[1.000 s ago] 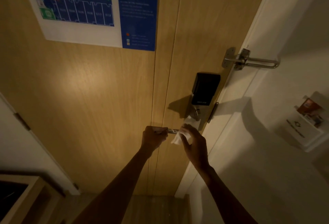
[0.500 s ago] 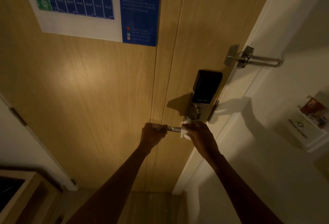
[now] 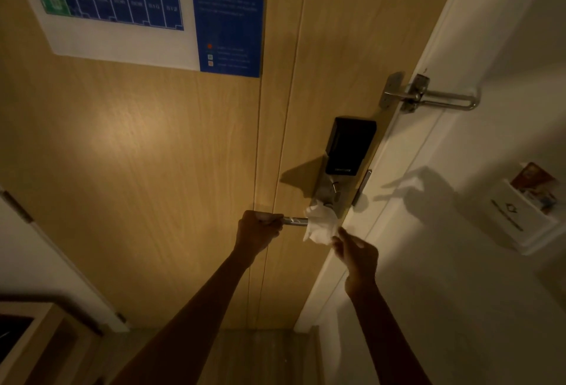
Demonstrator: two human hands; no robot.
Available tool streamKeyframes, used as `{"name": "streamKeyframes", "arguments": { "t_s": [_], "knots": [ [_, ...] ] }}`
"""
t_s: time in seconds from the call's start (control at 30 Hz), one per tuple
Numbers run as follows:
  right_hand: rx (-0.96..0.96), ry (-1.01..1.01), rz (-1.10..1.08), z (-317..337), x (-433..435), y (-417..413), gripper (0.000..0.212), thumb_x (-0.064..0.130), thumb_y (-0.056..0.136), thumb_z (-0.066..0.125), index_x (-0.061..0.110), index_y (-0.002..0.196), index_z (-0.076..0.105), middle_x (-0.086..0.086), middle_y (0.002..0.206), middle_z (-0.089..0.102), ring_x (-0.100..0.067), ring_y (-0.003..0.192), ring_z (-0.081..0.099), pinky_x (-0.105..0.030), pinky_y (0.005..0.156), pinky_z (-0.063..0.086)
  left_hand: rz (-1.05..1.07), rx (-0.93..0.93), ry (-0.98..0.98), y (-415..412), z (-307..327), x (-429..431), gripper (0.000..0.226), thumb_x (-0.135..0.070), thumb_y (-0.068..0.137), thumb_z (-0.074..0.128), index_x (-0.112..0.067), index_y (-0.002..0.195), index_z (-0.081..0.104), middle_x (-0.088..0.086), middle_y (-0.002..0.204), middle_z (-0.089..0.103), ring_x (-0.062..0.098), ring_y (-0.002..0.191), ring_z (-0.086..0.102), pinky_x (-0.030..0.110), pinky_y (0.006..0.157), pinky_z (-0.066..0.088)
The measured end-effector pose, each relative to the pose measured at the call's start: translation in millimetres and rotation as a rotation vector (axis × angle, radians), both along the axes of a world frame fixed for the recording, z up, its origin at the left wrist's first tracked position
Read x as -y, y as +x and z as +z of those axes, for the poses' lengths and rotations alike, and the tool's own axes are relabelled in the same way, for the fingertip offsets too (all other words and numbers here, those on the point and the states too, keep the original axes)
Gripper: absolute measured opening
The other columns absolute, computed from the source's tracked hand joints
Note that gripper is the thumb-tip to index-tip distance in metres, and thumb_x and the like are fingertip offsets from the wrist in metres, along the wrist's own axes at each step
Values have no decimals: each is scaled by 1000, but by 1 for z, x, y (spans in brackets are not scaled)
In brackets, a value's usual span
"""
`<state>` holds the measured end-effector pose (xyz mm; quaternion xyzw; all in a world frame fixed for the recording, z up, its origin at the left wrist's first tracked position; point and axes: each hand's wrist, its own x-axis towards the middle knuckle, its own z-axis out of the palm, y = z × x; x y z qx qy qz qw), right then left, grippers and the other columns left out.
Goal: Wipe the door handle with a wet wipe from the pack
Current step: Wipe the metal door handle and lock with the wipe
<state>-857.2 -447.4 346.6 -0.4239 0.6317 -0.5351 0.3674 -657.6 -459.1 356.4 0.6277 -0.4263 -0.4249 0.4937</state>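
Note:
A metal lever door handle [image 3: 295, 221] sticks out to the left from the lock plate on a light wooden door [image 3: 153, 155]. My left hand [image 3: 260, 228] is closed around the handle's free end. A crumpled white wet wipe [image 3: 321, 225] drapes over the handle close to the lock plate. My right hand [image 3: 355, 251] sits just below and right of the wipe, pinching its lower edge between the fingertips. The pack of wipes is not in view.
A black electronic lock box [image 3: 349, 145] sits above the handle. A metal swing-bar door guard [image 3: 428, 98] bridges door and white frame [image 3: 407, 152]. A blue floor-plan sign [image 3: 147, 8] hangs upper left. A white key-card holder [image 3: 520, 213] is on the right wall.
My right hand has come off the handle's base and dropped down to the right, leaving the wipe draped over the handle and held only by its edge. The left hand kept its grip.

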Motion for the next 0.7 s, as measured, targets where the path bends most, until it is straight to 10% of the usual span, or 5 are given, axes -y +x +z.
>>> {"name": "streamKeyframes", "arguments": {
  "t_s": [0.13, 0.33, 0.53, 0.7],
  "knots": [
    [457, 296, 226, 23, 2, 9, 40, 31, 95, 59, -1, 118, 61, -14, 117, 66, -27, 109, 65, -34, 89, 57, -7, -10, 7, -1, 4, -2, 18, -7, 81, 73, -3, 98, 76, 24, 84, 74, 33, 80, 71, 52, 83, 58],
    [994, 332, -53, 36, 26, 28, 45, 2, 90, 62, -8, 131, 45, -29, 132, 54, -42, 121, 54, -53, 103, 45, 3, -6, 9, -2, 8, -3, 17, -7, 81, 72, -2, 98, 75, 21, 84, 74, 28, 78, 70, 50, 84, 58],
    [1010, 314, -69, 26, 25, 29, 39, 2, 88, 64, -5, 124, 50, -28, 129, 56, -41, 119, 57, -51, 99, 49, 14, -33, 19, -2, 8, -5, 14, -7, 81, 72, -7, 94, 76, 16, 80, 75, 26, 77, 71, 47, 84, 59],
    [640, 210, -158, 18, 20, 23, 27, 6, 83, 73, -7, 104, 63, -23, 113, 66, -35, 101, 67, -40, 80, 57, 6, -62, 26, -2, 10, -5, 14, -6, 82, 72, -3, 95, 76, 19, 79, 73, 25, 75, 68, 48, 85, 58]
  ]
}}
